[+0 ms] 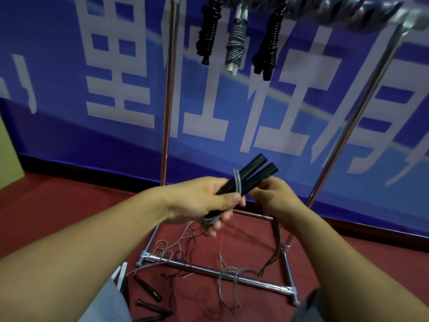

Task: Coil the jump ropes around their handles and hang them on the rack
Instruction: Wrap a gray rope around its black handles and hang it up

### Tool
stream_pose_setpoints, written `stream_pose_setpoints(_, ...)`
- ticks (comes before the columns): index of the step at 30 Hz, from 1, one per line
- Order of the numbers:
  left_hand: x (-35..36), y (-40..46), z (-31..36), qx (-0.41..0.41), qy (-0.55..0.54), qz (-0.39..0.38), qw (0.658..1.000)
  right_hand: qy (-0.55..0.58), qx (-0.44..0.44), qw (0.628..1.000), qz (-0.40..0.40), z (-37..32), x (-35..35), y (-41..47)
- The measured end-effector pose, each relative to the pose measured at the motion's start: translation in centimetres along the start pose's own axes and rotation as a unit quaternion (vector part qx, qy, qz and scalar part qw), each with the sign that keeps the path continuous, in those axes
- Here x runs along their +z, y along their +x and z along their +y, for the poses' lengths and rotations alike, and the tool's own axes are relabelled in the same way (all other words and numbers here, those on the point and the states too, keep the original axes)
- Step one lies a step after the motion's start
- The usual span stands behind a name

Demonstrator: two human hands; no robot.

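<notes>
- Along the bottom edge of the frame, loose black handles [148,288] and two white handles [120,274] lie on the red floor [46,205], at lower left beside the person's grey trouser leg.
- Just beyond them, thin grey and dark cords [228,278] sprawl in loose loops over the chrome base bar [213,273] of the rack and onto the floor inside its frame.
- In the middle of the frame the left hand [202,203] has its grip closed round a pair of black handles [246,180], held side by side and pointing up to the right; the thumb presses a grey cord [237,183] against them.
- That cord makes a couple of turns round the handles, and more of it is bunched at their lower end under the left fingers, trailing down toward the floor.
- The right hand [272,196] sits just right of the handles, fingers curled under their upper part; whether its grip pinches the cord or the handles cannot be told.
- Farther back, two chrome uprights [168,101] rise from the base toward the top of the frame.
- At the top centre, three coiled ropes hang from the top rail: a black bundle [207,33], a grey-and-white bundle [235,40], and another black bundle [268,46].
- Behind everything stands a blue banner [58,77] with large white characters.
</notes>
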State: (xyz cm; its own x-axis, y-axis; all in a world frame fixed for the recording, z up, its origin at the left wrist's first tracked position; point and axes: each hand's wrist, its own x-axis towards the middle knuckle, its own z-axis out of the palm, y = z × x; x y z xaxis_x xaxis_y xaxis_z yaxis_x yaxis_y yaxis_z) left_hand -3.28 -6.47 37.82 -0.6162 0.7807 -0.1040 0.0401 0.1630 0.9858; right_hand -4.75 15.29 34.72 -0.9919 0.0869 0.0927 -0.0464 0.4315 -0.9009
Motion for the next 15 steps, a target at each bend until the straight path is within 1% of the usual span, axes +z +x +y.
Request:
stream_pose_setpoints(4,-0.3,0.3,-0.1,0.048,-0.018,0.066,0.996,-0.010,0.019,0.999,-0.043,-0.3,0.4,-0.4)
stream_pose_setpoints(8,-0.8,0.4,0.4,0.067,-0.068,0.117,0.989,-0.015,0.009,0.997,-0.071,-1.2,0.5,-0.9)
stream_pose_setpoints(11,-1.5,0.2,0.6,0.070,-0.079,0.145,0.984,-0.011,0.001,0.998,-0.060,-1.7,0.3,-1.1)
stream_pose_setpoints(15,-2.2,-0.1,0.5,0.060,-0.084,0.162,0.981,0.004,-0.017,0.999,-0.043,-2.3,0.1,-1.6)
